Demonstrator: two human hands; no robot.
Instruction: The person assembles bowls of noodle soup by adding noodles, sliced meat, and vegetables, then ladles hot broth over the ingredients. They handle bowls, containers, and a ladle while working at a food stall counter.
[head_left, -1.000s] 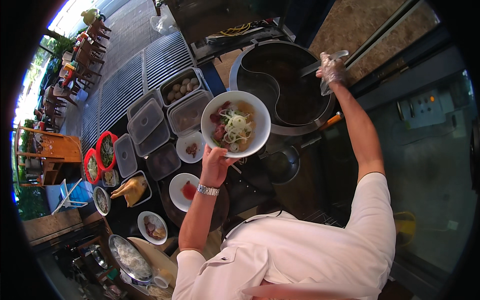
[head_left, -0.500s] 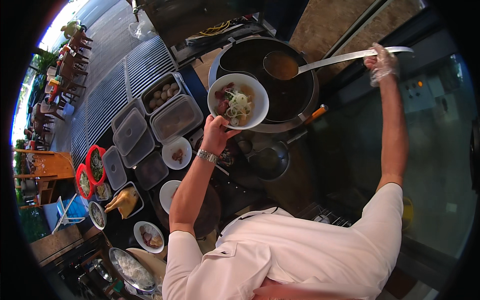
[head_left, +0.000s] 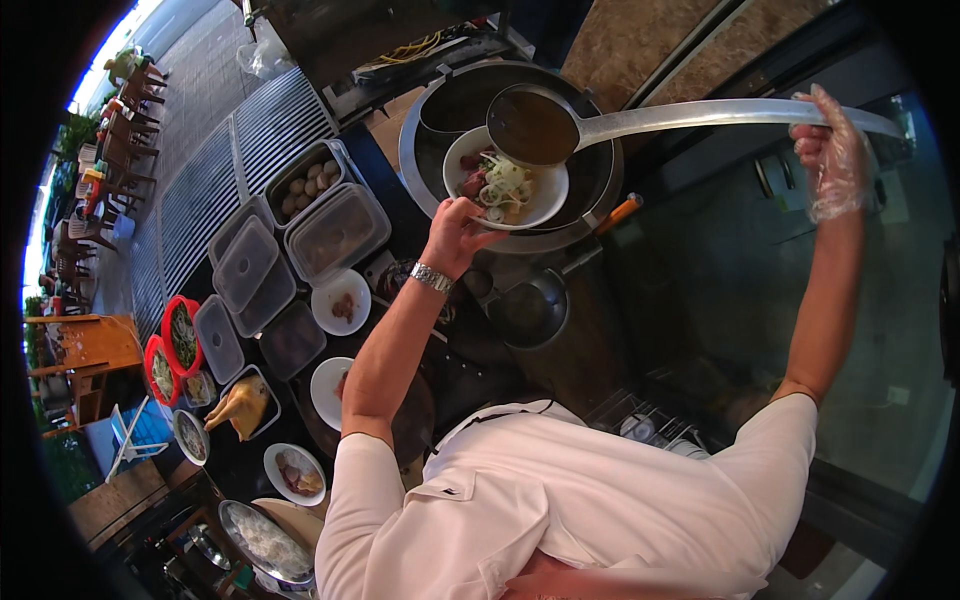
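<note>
My left hand (head_left: 458, 236), with a metal watch on its wrist, grips the near rim of a white bowl (head_left: 548, 205). Sliced meat, pale onion shreds, green herbs and some broth lie in the bowl. My right hand (head_left: 832, 158), in a clear plastic glove, is closed round the long handle of a metal ladle (head_left: 640, 122). Brownish broth fills the ladle's cup, which hangs over the bowl's far edge and hides part of it. Beneath both stands a big round pot (head_left: 425, 95) of dark liquid; a divider or inner pot shows at its left.
Left of me are a tub of round brown balls (head_left: 312, 188), plastic lids (head_left: 250, 275), red baskets of greens (head_left: 182, 338), a whole chicken (head_left: 240, 405) and bowls with meat (head_left: 296, 474). A dark pan (head_left: 528, 310) sits below the pot. Noodles (head_left: 265, 540) fill a metal bowl.
The full ladle has come up out of the pot and over the bowl's far edge. My right hand has moved right and slightly down; the bowl has shifted a little right.
</note>
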